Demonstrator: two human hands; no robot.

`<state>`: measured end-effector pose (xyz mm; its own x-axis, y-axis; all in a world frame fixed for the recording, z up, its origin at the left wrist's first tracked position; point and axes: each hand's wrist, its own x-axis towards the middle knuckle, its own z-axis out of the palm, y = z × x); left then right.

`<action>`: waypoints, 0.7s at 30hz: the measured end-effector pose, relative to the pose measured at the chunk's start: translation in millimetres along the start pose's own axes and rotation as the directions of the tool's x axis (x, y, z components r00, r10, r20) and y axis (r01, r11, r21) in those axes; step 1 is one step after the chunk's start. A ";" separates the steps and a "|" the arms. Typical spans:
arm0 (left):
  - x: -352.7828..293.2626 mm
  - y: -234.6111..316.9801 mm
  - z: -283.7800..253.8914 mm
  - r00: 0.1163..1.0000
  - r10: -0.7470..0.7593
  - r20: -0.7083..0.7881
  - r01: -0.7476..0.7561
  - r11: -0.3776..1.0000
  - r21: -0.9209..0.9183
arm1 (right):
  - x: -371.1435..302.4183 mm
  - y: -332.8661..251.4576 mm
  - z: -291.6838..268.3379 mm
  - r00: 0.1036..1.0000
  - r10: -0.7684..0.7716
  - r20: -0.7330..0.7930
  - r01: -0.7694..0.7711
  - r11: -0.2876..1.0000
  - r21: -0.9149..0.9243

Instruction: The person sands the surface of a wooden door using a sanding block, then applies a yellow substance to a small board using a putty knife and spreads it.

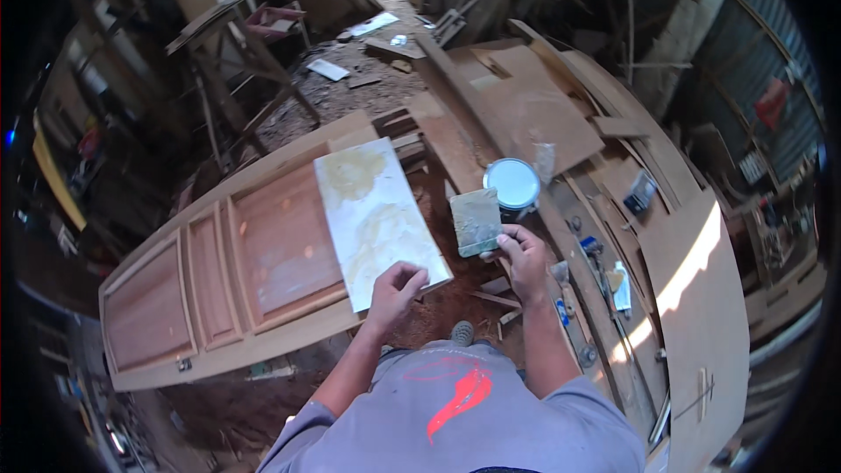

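In my right hand (523, 258) is a flat, square putty spreader (477, 221), gripped at its lower right corner. Its face is smeared with dried greenish-tan residue. My left hand (397, 296) is curled closed over the near right corner of a white board (368, 201); whether it pinches anything is hidden. Yellowish filler is smeared across that board. The board lies across one end of a panelled wooden door (289, 250), which shows pale patches in its reddish recesses. Just beyond the spreader stands a round can (512, 184) with a pale blue top.
To my right, a workbench (561, 210) carries planks, a dark box (640, 193), a white tube (622, 287) and small tools. A large plywood sheet (701, 324) lies along its outer side. Ahead, a wooden trestle (250, 70) stands on a floor (359, 96) littered with shavings and offcuts.
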<state>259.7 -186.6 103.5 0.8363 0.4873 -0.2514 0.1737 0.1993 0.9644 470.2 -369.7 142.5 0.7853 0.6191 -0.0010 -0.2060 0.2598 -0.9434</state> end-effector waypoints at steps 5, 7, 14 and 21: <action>-16.0 33.0 -0.7 0.952 0.286 -0.106 -0.294 0.953 -0.067 | -31.9 27.6 82.0 0.995 -0.072 0.072 0.089 0.954 -0.288; -20.2 34.5 -9.7 0.974 0.217 -0.064 -0.224 0.965 -0.133 | -44.2 39.9 107.2 0.944 -0.275 0.183 0.330 0.797 -0.505; -24.6 12.5 -37.8 0.999 -0.038 -0.007 0.031 0.900 -0.435 | -48.6 43.6 98.1 0.869 -0.134 0.477 0.403 0.751 -0.523; -6.9 0.6 -7.8 0.998 -0.054 -0.034 0.043 0.960 -0.277 | -49.1 10.4 -75.2 0.923 -0.148 -0.356 -0.178 0.655 -0.734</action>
<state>250.0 -183.2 105.2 0.8072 0.5047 -0.3061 0.0585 0.4476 0.8923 473.4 -453.1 107.8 0.9629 0.2692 0.0203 0.1535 -0.4842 -0.8614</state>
